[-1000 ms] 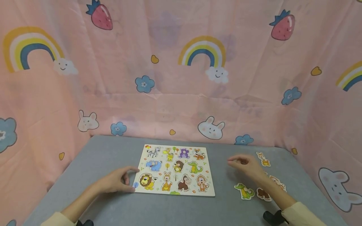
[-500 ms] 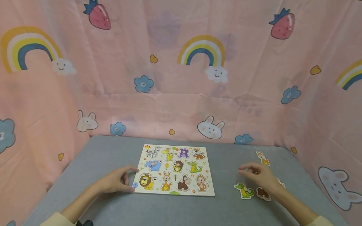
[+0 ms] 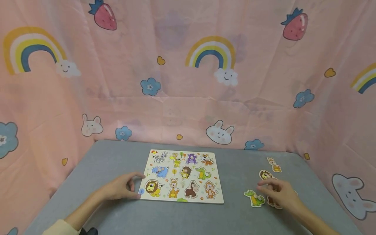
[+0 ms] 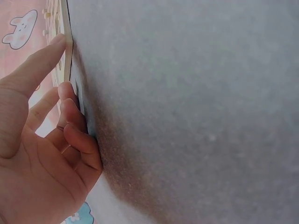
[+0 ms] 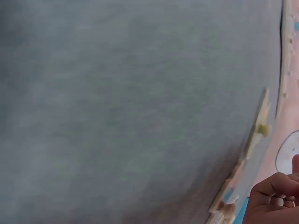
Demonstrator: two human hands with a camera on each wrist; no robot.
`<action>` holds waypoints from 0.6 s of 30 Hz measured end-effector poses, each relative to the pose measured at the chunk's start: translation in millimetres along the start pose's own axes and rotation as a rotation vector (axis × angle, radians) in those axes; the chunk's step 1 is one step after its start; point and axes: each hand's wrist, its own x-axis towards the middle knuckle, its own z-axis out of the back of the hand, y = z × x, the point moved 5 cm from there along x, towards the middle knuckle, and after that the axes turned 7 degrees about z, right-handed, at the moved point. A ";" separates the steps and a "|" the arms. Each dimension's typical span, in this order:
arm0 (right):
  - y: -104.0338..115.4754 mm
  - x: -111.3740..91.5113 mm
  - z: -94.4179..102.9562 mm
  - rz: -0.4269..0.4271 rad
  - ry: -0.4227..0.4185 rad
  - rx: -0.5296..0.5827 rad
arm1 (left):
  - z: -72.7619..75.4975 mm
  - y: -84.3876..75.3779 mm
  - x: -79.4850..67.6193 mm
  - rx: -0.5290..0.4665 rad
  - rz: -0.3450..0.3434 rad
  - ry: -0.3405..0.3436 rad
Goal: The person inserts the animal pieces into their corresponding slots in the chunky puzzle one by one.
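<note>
Well, from where I stand, the puzzle board (image 3: 192, 201) lies flat on the grey table (image 3: 117, 156) in front of the person, and the work looks roughly half done. The upper two rows seem mostly filled: the zebra (image 3: 159, 158), giraffe (image 3: 176, 160), purple bear (image 3: 191, 159), tiger (image 3: 207, 160), elephant (image 3: 159, 171) and hedgehog (image 3: 185, 172) look like seated pieces, though their knobs are too small to be sure of every one. By my reckoning, the crocodile space (image 3: 203, 173) and the whole bottom row are left to fill.

Off to the right, loose pieces wait on the table: a crocodile piece (image 3: 254, 198) nearest the board, a kangaroo piece (image 3: 274, 164) farthest back, a lion piece (image 3: 265, 174) and a brown piece (image 3: 275, 204) partly covered by the hand. A pale edge (image 3: 296, 193) by the wrist hints at another.

The left hand (image 3: 117, 187) rests its thumb and fingertips on the board's left edge without clasping it. The right hand (image 3: 280, 192) hovers over the loose pieces, fingers loosely bent, and I see nothing held in it.
</note>
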 end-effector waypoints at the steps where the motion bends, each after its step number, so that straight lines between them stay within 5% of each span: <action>1: -0.9 -1.0 -0.2 0.017 0.016 0.002 | 0.2 0.1 -0.2 0.004 0.002 -0.001; 9: -7.3 -6.4 -0.7 0.251 0.074 -0.115 | 0.0 0.5 0.8 0.006 0.012 -0.001; 18: -16.8 -8.1 -0.8 0.228 0.092 -0.144 | -0.1 0.4 0.1 0.013 -0.003 -0.005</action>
